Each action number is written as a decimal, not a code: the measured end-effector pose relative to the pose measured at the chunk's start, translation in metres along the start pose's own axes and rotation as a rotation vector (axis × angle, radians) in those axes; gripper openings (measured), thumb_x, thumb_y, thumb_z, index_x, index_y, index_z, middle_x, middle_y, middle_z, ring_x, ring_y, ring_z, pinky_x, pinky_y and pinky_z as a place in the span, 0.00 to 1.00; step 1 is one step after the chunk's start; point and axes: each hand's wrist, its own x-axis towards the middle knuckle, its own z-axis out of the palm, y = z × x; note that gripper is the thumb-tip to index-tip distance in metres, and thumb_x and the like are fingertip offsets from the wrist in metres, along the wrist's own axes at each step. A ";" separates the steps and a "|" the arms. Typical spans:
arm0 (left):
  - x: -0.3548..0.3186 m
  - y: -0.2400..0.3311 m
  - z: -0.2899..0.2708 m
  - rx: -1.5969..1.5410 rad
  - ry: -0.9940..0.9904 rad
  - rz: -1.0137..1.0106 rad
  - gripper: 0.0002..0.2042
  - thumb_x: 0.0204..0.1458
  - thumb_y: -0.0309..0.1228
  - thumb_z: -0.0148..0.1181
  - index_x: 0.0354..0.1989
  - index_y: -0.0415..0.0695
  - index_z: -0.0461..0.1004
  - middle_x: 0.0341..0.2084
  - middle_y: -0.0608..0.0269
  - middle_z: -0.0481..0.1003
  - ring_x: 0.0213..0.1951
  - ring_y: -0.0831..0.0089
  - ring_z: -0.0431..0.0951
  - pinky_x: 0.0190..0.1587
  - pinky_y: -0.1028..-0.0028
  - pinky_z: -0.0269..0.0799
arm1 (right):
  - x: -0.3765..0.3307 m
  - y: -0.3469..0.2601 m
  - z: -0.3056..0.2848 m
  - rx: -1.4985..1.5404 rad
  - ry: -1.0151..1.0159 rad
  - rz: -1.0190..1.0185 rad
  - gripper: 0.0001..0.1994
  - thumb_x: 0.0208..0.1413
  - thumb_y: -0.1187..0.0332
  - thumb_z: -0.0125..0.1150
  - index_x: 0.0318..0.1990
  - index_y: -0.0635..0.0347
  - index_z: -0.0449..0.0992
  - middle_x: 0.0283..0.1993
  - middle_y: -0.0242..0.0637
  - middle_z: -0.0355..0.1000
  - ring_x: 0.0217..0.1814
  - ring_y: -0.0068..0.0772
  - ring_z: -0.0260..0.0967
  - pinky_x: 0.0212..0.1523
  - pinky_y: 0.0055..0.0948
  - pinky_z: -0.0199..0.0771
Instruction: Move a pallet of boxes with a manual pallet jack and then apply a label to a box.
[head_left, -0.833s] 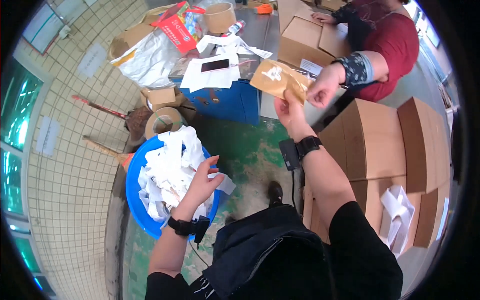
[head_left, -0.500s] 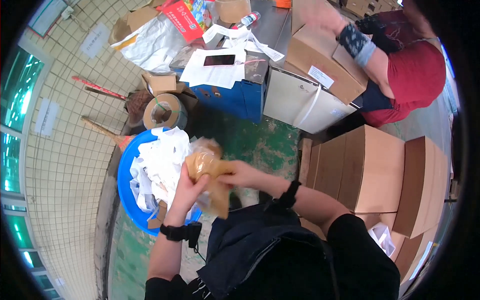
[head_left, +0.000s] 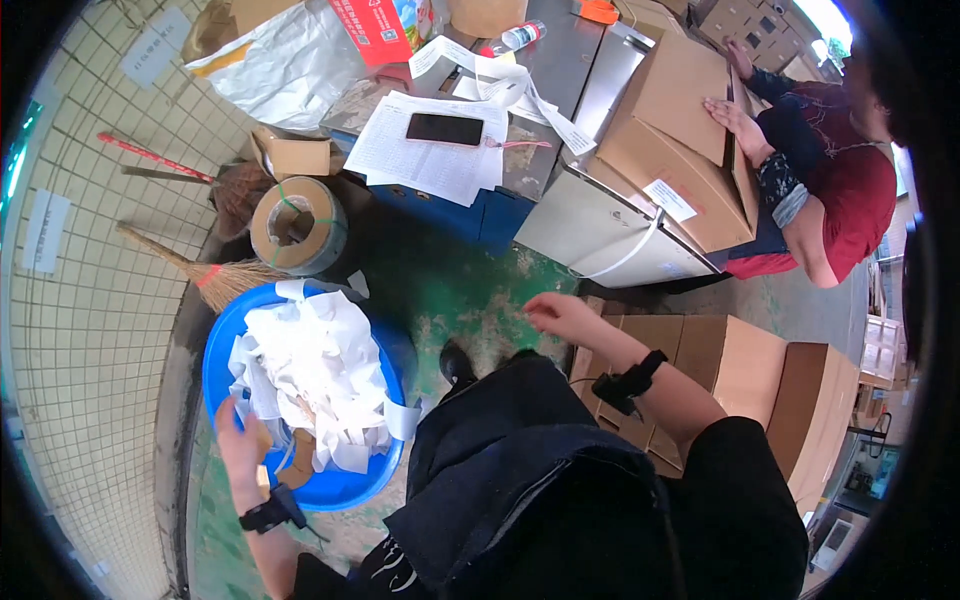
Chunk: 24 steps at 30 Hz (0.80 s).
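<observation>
At the left side of a blue tub (head_left: 345, 496), my left hand (head_left: 238, 450) is low by the rim, its fingers smeared by motion. Brown tape (head_left: 264, 438) shows beside the thumb and palm, mostly hidden by the hand. White paper scraps and strips (head_left: 318, 370) fill the tub, with a piece of brown cardboard (head_left: 298, 460) among them. My right hand (head_left: 562, 318) hovers above the green floor in front of the stacked cartons, fingers loosely bent and nothing in them.
A broom (head_left: 215, 280) and a large tape roll (head_left: 292, 228) stand behind the tub. A phone (head_left: 444, 129) lies on papers (head_left: 400, 165) on the bench. Across from me, a person (head_left: 835, 190) handles a carton (head_left: 670, 140). Cartons (head_left: 740, 370) stand at my right.
My hands have parted from the brown tape wad they both held. The left went down to the tub's left side; the right moved away to the right. The person's hands lowered onto the carton's flaps.
</observation>
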 end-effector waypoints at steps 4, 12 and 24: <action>0.023 0.101 0.046 -0.174 -0.219 0.352 0.21 0.43 0.23 0.57 0.49 0.41 0.66 0.53 0.52 0.62 0.54 0.56 0.63 0.54 0.66 0.60 | 0.026 0.009 -0.022 0.012 0.108 0.098 0.13 0.50 0.66 0.54 0.44 0.58 0.71 0.34 0.39 0.72 0.38 0.30 0.70 0.40 0.28 0.69; 0.059 0.189 0.129 -0.416 -0.582 0.086 0.25 0.46 0.31 0.58 0.55 0.44 0.61 0.53 0.54 0.61 0.53 0.62 0.64 0.50 0.67 0.65 | 0.136 0.002 -0.067 -0.255 -0.047 -0.054 0.14 0.48 0.66 0.56 0.43 0.56 0.71 0.38 0.40 0.69 0.38 0.36 0.68 0.43 0.33 0.68; 0.241 0.299 0.305 -1.547 -0.572 -0.707 0.22 0.52 0.43 0.54 0.52 0.45 0.61 0.52 0.59 0.62 0.55 0.65 0.60 0.55 0.58 0.55 | 0.362 -0.064 -0.110 -0.782 0.354 -0.504 0.34 0.35 0.61 0.66 0.55 0.49 0.62 0.55 0.48 0.57 0.58 0.51 0.54 0.56 0.46 0.55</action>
